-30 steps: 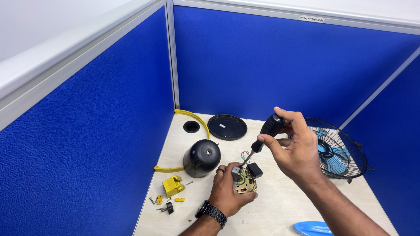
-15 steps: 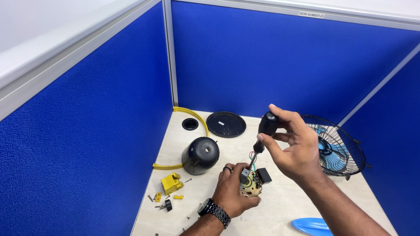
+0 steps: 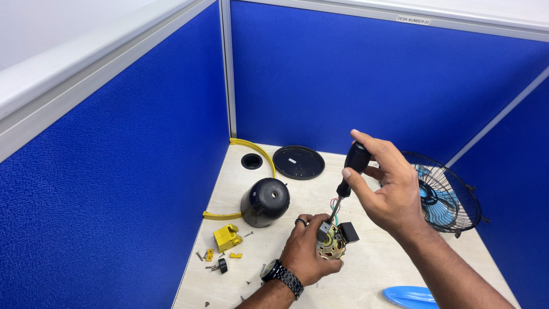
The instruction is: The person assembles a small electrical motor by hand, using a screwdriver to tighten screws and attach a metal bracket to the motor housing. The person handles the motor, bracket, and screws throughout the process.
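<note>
Beside the black dome housing (image 3: 265, 201), our left hand (image 3: 306, 252) clenches the fan motor (image 3: 331, 245), steadying it. Our right hand (image 3: 389, 191) grips the screwdriver (image 3: 350, 171), tip down into it.

My left hand (image 3: 306, 249) sits low, palm turned toward me, fingers curled tight around the motor (image 3: 331, 246). A ring is on one finger and a watch on the wrist, and the forearm comes up from the bottom edge. My right hand (image 3: 386, 189) is raised above it, thumb and fingers wrapped round the screwdriver (image 3: 349, 174) handle, index finger over its top. The right forearm runs in from the lower right, wrist bent.
</note>
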